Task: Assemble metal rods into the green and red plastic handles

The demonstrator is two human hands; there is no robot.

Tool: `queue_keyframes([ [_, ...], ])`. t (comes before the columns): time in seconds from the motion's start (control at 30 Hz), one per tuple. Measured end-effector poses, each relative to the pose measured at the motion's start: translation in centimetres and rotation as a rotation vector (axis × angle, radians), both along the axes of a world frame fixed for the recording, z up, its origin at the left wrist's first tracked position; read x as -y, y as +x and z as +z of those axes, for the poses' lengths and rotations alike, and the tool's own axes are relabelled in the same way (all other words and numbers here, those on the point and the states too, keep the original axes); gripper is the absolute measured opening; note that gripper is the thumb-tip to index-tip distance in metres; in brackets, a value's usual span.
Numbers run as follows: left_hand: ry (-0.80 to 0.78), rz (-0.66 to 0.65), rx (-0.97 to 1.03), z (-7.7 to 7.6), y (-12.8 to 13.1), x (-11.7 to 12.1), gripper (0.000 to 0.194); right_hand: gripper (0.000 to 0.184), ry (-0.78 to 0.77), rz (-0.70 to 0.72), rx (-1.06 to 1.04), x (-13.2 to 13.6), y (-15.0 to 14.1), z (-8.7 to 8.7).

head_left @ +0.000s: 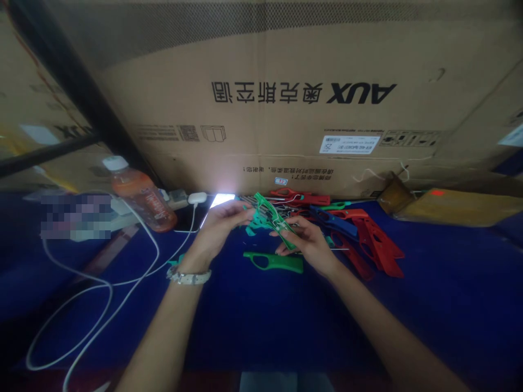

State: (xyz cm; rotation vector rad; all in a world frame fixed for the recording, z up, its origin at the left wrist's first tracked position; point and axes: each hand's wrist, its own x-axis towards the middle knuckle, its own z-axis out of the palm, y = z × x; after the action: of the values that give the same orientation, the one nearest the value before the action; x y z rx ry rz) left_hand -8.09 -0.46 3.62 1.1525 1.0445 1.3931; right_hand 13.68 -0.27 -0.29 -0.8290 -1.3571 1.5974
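Observation:
Both my hands hold one green plastic handle piece (274, 218) above the blue table. My left hand (220, 224) pinches its upper end, fingers closed; a bracelet sits on that wrist. My right hand (311, 242) grips its lower end with curled fingers. A second green handle (273, 262) lies flat on the table just below the hands. Teal pieces (256, 222) lie behind the held one.
A pile of red, blue and green plastic handles (359, 231) lies right of my hands. An orange drink bottle (141, 195) stands at left beside a white charger and cable (102, 283). A lit phone (220, 200) lies behind. A big cardboard box (286, 92) walls the back.

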Motion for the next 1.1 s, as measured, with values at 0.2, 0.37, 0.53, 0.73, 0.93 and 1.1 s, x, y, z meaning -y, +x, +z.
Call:
queue_keyframes([
  [0.2,0.073,0.264,0.150,-1.5,4.1,0.1,0.022,0.038,0.009,-0.015,0.008,-0.1,0.0,-0.1],
  [0.37,0.150,0.341,0.147,-2.4,5.0,-0.1,0.022,0.039,0.002,-0.027,-0.003,-0.1,0.0,-0.1],
  [0.53,0.227,0.395,0.065,-2.2,4.8,-0.1,0.023,0.038,0.000,-0.014,0.006,-0.1,-0.1,-0.2],
  [0.73,0.252,0.453,-0.032,-2.5,4.9,-0.1,0.015,0.037,0.005,-0.009,-0.011,-0.1,-0.1,-0.3],
  [0.93,0.185,0.351,0.090,-2.9,5.2,-0.1,0.015,0.036,0.010,0.001,-0.015,0.0,-0.1,0.0],
  [1.1,0.244,0.318,0.116,-2.5,4.4,-0.2,0.019,0.037,0.014,-0.005,-0.028,-0.1,-0.1,-0.3],
])
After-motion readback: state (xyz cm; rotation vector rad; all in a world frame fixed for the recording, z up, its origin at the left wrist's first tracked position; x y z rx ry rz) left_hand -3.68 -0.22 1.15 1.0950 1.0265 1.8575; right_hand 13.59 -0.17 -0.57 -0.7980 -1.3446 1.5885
